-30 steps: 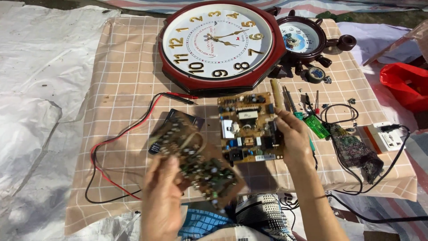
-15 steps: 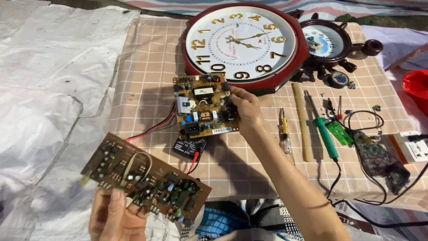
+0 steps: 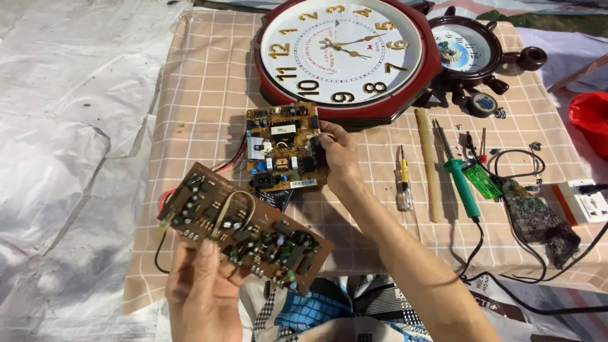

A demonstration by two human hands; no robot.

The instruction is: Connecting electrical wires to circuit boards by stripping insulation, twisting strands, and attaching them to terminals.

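Your left hand held the long brown circuit board from underneath, fingers closed on its lower edge and thumb over the front, so the component side tilted up toward you where it could be read. It hung clear of the cloth, just below and to the left of the smaller yellow-brown board.

Your right hand gripped that smaller board by its right edge, fingers curled around the side. The board sat face up on the checked cloth, its top edge near the rim of the big red-framed wall clock. Holding it by the edge kept your fingers off the parts.

Red and black leads ran out from under the smaller board to its left, passing behind the long board, so that side was a little cluttered. Further left of the board the cloth lay bare to its edge, with white plastic sheet beyond.

To the board's right, past your forearm, lay a small yellow screwdriver, a pale stick and a green soldering iron, side by side and well apart from the board. The clock closed off the room above it.
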